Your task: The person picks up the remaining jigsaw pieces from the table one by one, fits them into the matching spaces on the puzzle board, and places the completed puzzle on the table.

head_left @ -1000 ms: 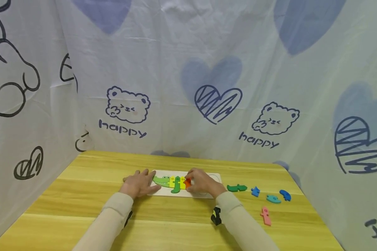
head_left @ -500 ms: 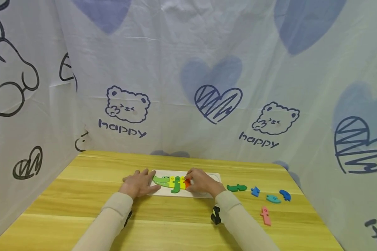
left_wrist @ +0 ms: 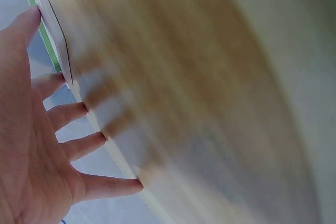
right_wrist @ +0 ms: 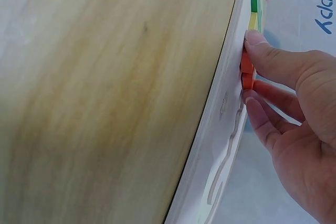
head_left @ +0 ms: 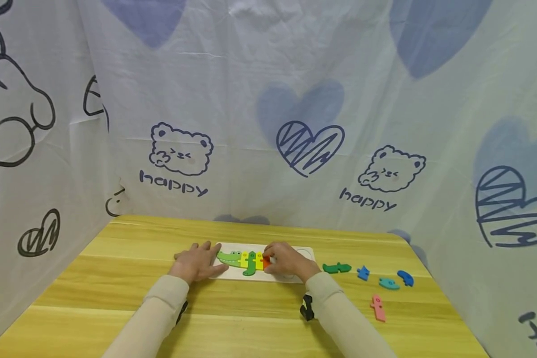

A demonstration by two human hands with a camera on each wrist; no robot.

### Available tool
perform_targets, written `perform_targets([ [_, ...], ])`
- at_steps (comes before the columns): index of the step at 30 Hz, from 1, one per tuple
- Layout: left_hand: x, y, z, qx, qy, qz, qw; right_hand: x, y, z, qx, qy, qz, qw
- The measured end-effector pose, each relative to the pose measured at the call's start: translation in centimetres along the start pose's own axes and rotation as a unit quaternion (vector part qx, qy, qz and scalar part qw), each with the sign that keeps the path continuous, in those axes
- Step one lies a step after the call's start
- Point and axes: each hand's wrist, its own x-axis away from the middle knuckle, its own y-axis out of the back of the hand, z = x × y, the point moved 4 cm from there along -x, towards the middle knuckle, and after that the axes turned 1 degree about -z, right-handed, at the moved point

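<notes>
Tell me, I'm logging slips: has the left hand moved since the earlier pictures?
No; the left hand shows no visible shift either way against the table.

- left sleeve [head_left: 148, 318] and right sleeve [head_left: 348, 318]: long, plain cream
- cuffs [head_left: 167, 289] same cream, kinda chunky
- small black thing [head_left: 307, 308] peeking out by each cuff, too tiny to make out

- Table [head_left: 241, 318]: yellow, wood-grained, its far edge along the printed cloth [head_left: 246, 189].
- Board [head_left: 249, 246]: pale, lying flat, its long side roughly along the far edge.
- Green piece [head_left: 337, 268]: just right of the board, apart from it.
- Jagged blue piece [head_left: 363, 273]: right of the green one.
- Teal piece [head_left: 388, 283]: farther right.
- Curved blue piece [head_left: 405, 278]: just beside the teal one.
- Pink piece [head_left: 378, 308]: nearest the person.
</notes>
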Motion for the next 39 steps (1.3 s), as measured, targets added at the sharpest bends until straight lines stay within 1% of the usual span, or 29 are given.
perform_targets([
  [8,0.1,-0.1,0.0,-0.003,-0.002,-0.002,1.0000,-0.1,0.0,-0.1,0.004,0.000,0.000,1.0000],
  [14,0.0,-0.2,0.2,-0.004,-0.002,0.004,1.0000,0.1,0.0,-0.2,0.004,-0.002,0.003,1.0000],
  [20,0.1,0.0,0.0,-0.005,-0.003,0.004,1.0000,0.7,0.7,-0.2,-0.004,0.001,0.006,1.0000],
  [25,0.3,0.0,-0.1,-0.009,-0.006,0.002,0.9999,2.0,2.0,-0.6,-0.027,-0.029,0.003,0.9992],
  [33,0.3,0.1,0.0,-0.003,-0.002,0.004,1.0000,4.6,4.0,-1.8,-0.009,-0.053,-0.004,0.9986],
  [37,0.2,0.1,0.0,0.002,-0.004,0.006,1.0000,5.9,4.6,-2.1,0.002,-0.044,-0.004,0.9990],
  [39,0.2,0.0,0.0,0.003,-0.006,0.006,1.0000,6.6,4.8,-2.2,0.009,-0.030,-0.005,0.9995],
])
